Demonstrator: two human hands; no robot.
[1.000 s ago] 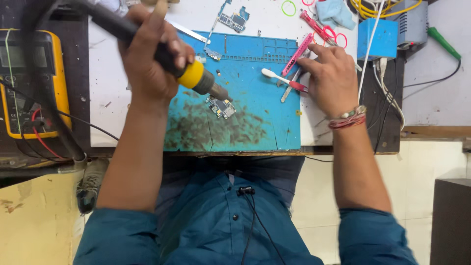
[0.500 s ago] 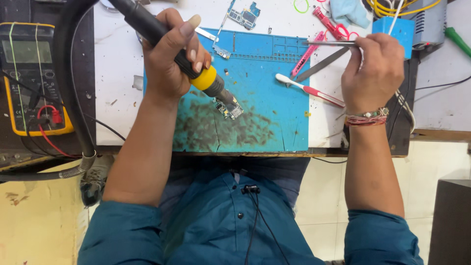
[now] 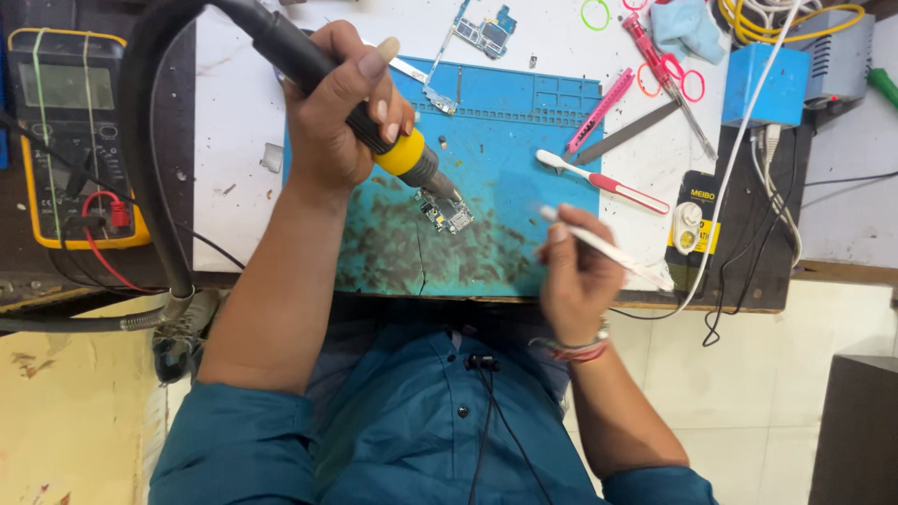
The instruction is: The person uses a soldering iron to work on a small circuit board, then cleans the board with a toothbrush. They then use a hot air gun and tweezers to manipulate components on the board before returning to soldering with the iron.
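My left hand (image 3: 337,122) is closed around the black handle of a hot-air wand (image 3: 398,150) with a yellow collar. Its metal nozzle points down at a small circuit board (image 3: 447,213), which lies on the stained blue work mat (image 3: 524,122). My right hand (image 3: 575,281) hovers over the mat's near right corner. It holds slim pale tweezers (image 3: 608,251), blurred, with the tip aimed left toward the board but still apart from it.
A yellow multimeter (image 3: 70,140) with red and black leads sits at the left, beside the wand's thick black hose (image 3: 150,187). A red-and-white toothbrush (image 3: 603,182), a pink tool (image 3: 599,112), pink scissors (image 3: 669,70), another board (image 3: 482,33) and a blue box (image 3: 767,84) lie farther back.
My right hand has come from the tools at the far right down to the mat's near edge, now carrying the tweezers. The left hand has kept the wand over the board.
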